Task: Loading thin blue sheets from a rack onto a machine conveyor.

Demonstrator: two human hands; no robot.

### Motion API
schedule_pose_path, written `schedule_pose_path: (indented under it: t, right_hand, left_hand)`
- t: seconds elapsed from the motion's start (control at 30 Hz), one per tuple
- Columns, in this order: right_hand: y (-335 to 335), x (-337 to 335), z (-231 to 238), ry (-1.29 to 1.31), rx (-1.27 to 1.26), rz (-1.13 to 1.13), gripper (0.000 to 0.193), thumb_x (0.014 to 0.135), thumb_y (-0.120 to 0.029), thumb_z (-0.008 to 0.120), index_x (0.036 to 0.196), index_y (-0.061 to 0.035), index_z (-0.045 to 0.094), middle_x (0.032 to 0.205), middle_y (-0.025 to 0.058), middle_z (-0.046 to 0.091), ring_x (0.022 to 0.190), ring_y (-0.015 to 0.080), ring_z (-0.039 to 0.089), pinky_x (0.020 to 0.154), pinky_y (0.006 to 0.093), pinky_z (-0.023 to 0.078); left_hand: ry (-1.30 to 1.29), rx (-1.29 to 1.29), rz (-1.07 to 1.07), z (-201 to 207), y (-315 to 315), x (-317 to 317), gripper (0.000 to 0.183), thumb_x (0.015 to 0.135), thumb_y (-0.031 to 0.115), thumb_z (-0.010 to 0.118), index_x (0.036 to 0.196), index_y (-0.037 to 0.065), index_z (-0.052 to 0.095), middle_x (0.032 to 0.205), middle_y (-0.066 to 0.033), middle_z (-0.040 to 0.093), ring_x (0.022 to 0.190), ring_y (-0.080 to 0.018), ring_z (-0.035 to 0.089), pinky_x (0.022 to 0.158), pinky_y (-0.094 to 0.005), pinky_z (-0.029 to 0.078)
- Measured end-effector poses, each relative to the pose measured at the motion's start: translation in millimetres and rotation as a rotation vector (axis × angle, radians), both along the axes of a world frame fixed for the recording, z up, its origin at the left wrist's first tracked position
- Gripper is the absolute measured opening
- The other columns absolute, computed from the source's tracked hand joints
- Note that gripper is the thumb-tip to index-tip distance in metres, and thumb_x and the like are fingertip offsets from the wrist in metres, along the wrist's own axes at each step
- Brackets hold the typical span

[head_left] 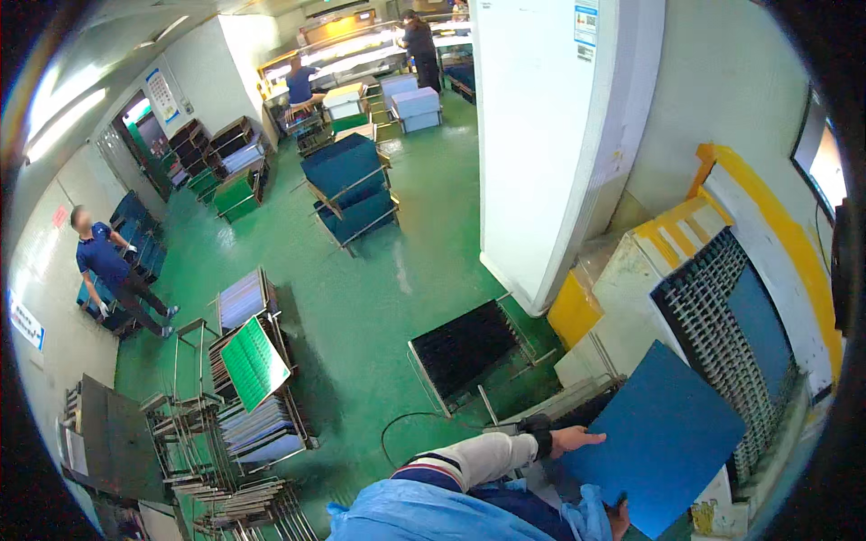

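Note:
A flat blue panel [658, 442] is held tilted at the lower right, between my two hands. My left hand [575, 440] grips its left edge, thumb lying on the face and the other fingers mostly hidden; a black band circles the wrist. At the panel's lower corner, my right hand [619, 518] is closed on the edge, partly cut off by a blue sleeve. Just beyond the panel, a bed of rollers [708, 302] runs along the machine, and a second blue panel [762, 320] rests on it.
A black slotted rack [469, 350] stands on the green floor near the machine. Metal racks with panels [257, 428] crowd the lower left, one topped by a green board [255, 362]. A white column [559, 162] rises ahead. A person [108, 261] in dark blue stands left; others work farther back.

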State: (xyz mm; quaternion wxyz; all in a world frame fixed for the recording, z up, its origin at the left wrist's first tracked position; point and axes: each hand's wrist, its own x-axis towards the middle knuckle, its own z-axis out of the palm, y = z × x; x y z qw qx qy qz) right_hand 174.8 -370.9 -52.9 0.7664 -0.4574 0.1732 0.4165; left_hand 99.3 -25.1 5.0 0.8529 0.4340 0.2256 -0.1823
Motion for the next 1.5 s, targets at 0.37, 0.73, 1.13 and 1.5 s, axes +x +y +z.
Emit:
schedule_pose_path:
  t: [0.37,0.73,1.13,1.5]
  right_hand:
    - [16.7,-5.9,23.4,-0.134,-0.103,-0.036,0.05,0.098,-0.025,0.048,0.145,-0.0091,0.041,0.137,0.0158,0.049,0.121,0.0308,0.047,0.104,0.039,0.037]
    - [-14.1,2.6,-22.4,0.001,0.048,-0.155,0.056,0.095,-0.033,0.05,0.145,-0.0091,0.041,0.139,0.0172,0.046,0.12,0.0363,0.046,0.106,0.0433,0.034]
    - [28.6,-9.0,31.2,-0.277,0.256,-0.029,0.054,0.089,-0.034,0.065,0.133,-0.0059,0.048,0.137,0.0142,0.049,0.127,0.0306,0.043,0.11,0.047,0.031]
    - [34.8,-22.0,51.6,-0.234,0.295,-0.117,0.051,0.087,-0.029,0.068,0.13,-0.0064,0.051,0.133,0.0117,0.053,0.122,0.0304,0.048,0.108,0.0459,0.035]
  left_hand:
    - [-0.12,-0.169,0.066,-8.6,-6.9,-0.5,0.062,0.089,0.05,0.063,0.124,-0.001,0.058,0.114,-0.0101,0.067,0.096,-0.0214,0.067,0.085,-0.0371,0.054]
    - [-0.076,-0.06,0.017,19.8,2.3,-5.0,0.068,0.088,0.051,0.065,0.127,-0.003,0.055,0.12,-0.0123,0.064,0.103,-0.0235,0.064,0.093,-0.0392,0.051]
    - [-0.093,-0.168,0.011,14.0,-0.7,-1.1,0.049,0.093,0.043,0.061,0.123,0.004,0.059,0.116,-0.007,0.066,0.101,-0.0184,0.063,0.088,-0.0358,0.051]
    - [-0.063,-0.134,-0.008,-2.3,-3.0,3.2,0.053,0.093,0.045,0.06,0.126,0.004,0.057,0.121,-0.0085,0.064,0.104,-0.0199,0.064,0.093,-0.0387,0.051]
